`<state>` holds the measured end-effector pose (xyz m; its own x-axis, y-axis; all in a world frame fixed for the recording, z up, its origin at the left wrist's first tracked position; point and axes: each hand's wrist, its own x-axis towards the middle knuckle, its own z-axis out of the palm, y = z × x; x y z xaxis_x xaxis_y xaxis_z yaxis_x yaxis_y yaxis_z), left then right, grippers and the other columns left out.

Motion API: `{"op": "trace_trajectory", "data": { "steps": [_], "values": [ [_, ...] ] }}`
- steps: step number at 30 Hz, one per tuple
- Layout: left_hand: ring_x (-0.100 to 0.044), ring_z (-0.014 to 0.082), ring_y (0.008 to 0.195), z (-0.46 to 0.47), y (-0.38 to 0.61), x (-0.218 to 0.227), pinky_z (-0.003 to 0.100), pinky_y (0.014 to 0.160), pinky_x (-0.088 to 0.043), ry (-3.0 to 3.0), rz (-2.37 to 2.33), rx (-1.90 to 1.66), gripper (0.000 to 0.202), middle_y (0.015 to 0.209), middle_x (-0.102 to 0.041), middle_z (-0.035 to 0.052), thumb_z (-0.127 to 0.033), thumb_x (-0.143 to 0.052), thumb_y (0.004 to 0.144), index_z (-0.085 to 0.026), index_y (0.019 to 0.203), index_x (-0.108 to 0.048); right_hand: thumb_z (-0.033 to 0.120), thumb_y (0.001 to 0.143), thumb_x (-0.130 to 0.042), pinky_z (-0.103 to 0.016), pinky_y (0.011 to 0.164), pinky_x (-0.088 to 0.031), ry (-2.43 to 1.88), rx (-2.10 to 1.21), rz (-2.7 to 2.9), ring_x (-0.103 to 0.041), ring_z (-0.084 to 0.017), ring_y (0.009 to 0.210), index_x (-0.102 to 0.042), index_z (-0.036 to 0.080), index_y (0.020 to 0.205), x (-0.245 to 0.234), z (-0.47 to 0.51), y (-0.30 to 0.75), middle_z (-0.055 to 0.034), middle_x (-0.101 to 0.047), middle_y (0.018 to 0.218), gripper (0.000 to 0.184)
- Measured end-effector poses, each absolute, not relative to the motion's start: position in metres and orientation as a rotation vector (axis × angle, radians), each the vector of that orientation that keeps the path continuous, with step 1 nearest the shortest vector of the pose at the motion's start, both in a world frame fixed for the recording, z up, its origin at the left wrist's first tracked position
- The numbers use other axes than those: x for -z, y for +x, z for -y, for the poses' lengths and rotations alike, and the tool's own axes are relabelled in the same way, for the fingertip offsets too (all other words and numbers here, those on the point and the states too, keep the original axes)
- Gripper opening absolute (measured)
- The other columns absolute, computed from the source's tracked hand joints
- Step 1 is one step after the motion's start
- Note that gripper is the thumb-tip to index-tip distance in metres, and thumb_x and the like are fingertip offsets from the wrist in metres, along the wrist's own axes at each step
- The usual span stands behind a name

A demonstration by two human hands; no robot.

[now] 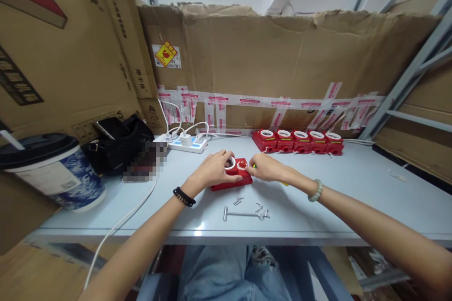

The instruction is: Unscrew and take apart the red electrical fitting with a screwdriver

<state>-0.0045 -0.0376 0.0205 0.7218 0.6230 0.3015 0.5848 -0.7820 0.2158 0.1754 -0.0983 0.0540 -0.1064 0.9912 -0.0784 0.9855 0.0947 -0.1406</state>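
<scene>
Behind the grey table [353, 197], a taped cardboard wall [282, 56] closes the back, and tall cardboard boxes [52, 47] stand at the table's left end. On the table near that left end: one large lidded paper cup [52, 174], one black bag [116, 143], and, further in toward the table's rear edge, one white power strip [187, 143] with plugs and white cables. Along the rear edge, right of centre: a row of five red units [298, 141], each with a white ring on top, apparently finished pieces. At the table's centre: one red unit [233, 176], in hand, apparently unfinished. Left hand [212, 169], with a black bracelet at its wrist, lies over the unit's left side, fingers curled narrowly around its white ring and gripping it. Right hand [266, 168], with a pale bead bracelet, meets the unit's right side, fingertips pinched close at a small round fitting; a yellow item shows beneath the palm, whether held cannot be told. Just in front of the unit, toward the table's front edge: one metal T-shaped tool [240, 214] and a few loose small metal parts [238, 201], untouched; judged so, several fittings remain to be mounted.
</scene>
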Motion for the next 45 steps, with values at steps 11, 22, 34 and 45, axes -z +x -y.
{"op": "trace_trajectory", "data": {
  "steps": [11,22,34,45],
  "values": [
    [-0.057,0.0204,0.072,0.038,-0.005,-0.021,0.032,0.068,-0.043,2.793,-0.980,-0.568,0.051,0.091,-0.056,0.0047,-0.059,-0.058,0.068,-0.020,0.100,-0.050,0.025,0.066,-0.054,-0.023,0.049,-0.031,-1.993,-0.145,2.396,-0.055,-0.016,0.060,-0.062,0.012,0.074,-0.075,0.107,0.166,-0.0103,-0.065,0.069,0.017],
    [-0.059,0.0207,0.077,0.039,-0.005,-0.022,0.032,0.073,-0.045,2.757,-0.950,-0.594,0.051,0.093,-0.057,0.0054,-0.058,-0.059,0.068,-0.020,0.101,-0.050,0.030,0.069,-0.054,-0.022,0.055,-0.037,-1.850,-0.621,2.488,-0.057,-0.015,0.063,-0.065,0.016,0.079,-0.052,0.137,0.152,-0.0060,-0.066,0.072,0.021],
    [-0.058,0.0199,0.076,0.038,-0.005,-0.022,0.032,0.073,-0.045,2.723,-0.942,-0.603,0.052,0.093,-0.057,0.0048,-0.059,-0.059,0.067,-0.021,0.100,-0.050,0.019,0.072,-0.043,-0.021,0.058,-0.036,-1.703,-0.485,2.544,-0.058,-0.015,0.067,-0.064,0.016,0.077,-0.035,0.143,0.148,-0.0063,-0.068,0.074,0.022],
    [-0.056,0.0215,0.086,0.034,-0.013,-0.024,0.035,0.078,-0.046,2.582,-0.744,-0.657,0.058,0.101,-0.056,0.0064,-0.051,-0.067,0.063,-0.020,0.108,-0.049,0.025,0.075,-0.049,-0.022,0.060,-0.038,-1.478,-0.441,2.129,-0.053,-0.011,0.063,-0.065,0.015,0.077,-0.086,0.137,0.168,-0.0023,-0.065,0.073,0.019]
  ]
}}
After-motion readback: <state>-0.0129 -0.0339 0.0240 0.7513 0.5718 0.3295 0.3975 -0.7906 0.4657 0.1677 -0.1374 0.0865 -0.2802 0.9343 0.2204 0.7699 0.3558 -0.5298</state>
